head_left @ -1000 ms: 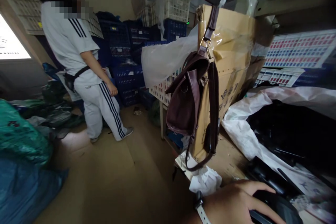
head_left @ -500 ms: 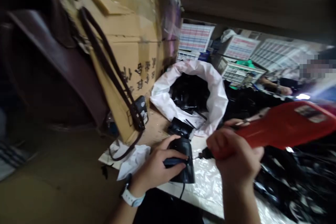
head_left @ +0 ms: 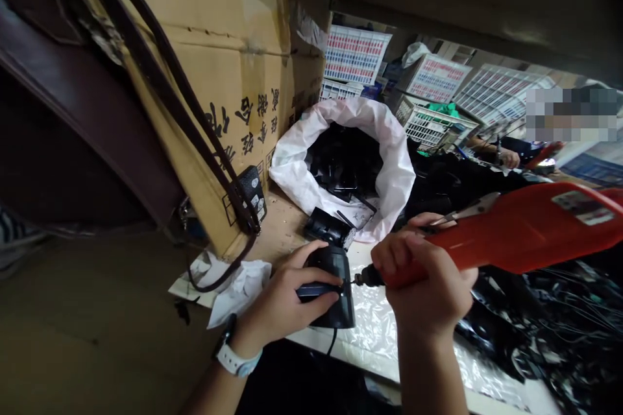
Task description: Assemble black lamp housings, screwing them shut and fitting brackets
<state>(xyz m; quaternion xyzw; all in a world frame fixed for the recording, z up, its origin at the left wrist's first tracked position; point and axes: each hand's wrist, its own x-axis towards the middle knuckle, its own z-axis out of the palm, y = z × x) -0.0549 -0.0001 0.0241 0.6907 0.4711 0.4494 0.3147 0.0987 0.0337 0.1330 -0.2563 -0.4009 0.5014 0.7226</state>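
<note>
left hand: left hand [head_left: 280, 295] at 7 o'clock, on the near side of the housing, with a white-strapped watch [head_left: 238, 360] on the wrist
left fingers: left fingers [head_left: 316, 256] wrapped round the housing and clamped on it, thumb side over the top
right hand: right hand [head_left: 426, 279] at 5 o'clock, gripping the screwdriver
right fingers: right fingers [head_left: 399, 249] curled together and clamped on the red grip
housing: black housing [head_left: 331, 288] at 6 o'clock, upright on the table [head_left: 280, 227], a cable [head_left: 332, 342] running out below it
screwdriver: red electric screwdriver [head_left: 520, 230] lying level from 3 to 5 o'clock, its bit [head_left: 363, 279] just beside the housing's right side
change: bit closer to the housing than half a second ago; whole view steadier
near table: black part [head_left: 327, 228] just above the housing; tissue [head_left: 241, 292] at 7 o'clock; plastic sheet [head_left: 377, 331] under the right wrist
beyond: white sack [head_left: 292, 172] of black parts at 12 o'clock; cardboard box [head_left: 233, 78] at 10 o'clock; black wires [head_left: 535, 311] at 4 o'clock; co-worker's hand [head_left: 509, 157] at 2 o'clock
</note>
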